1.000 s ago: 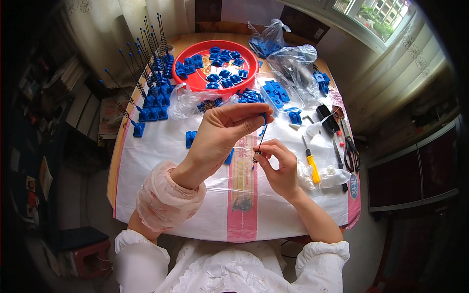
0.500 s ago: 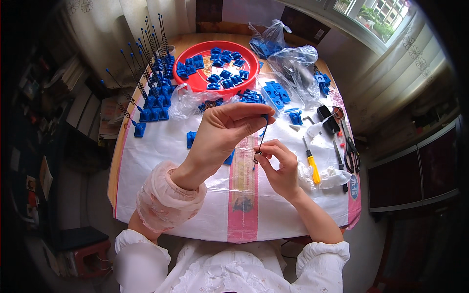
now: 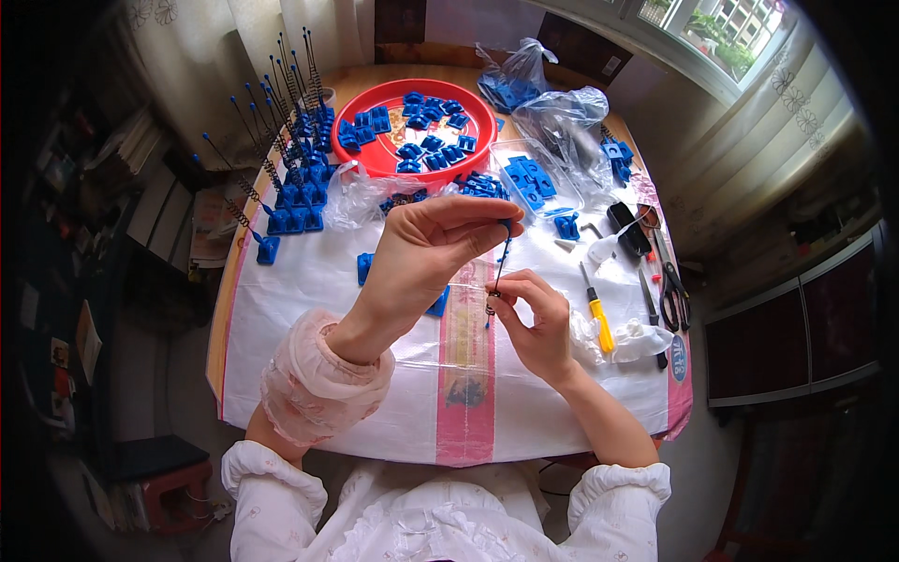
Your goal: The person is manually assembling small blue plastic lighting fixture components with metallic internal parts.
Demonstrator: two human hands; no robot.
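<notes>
My left hand (image 3: 433, 253) is raised over the table and pinches the top of a thin dark rod with a blue tip (image 3: 501, 258). My right hand (image 3: 536, 317) sits just below it, thumb and forefinger closed on the rod's lower end, where a small metal spring or ring (image 3: 491, 304) hangs. The rod runs nearly upright between the two hands. Small blue plastic blocks (image 3: 364, 268) lie on the white cloth close behind my left hand.
A red tray (image 3: 375, 159) of blue parts stands at the back. Left of it are rows of blue bases with upright rods (image 3: 295, 187). Clear bags (image 3: 562, 122) with blue parts lie back right. A yellow screwdriver (image 3: 596, 309), scissors (image 3: 667, 272) and pliers lie to the right.
</notes>
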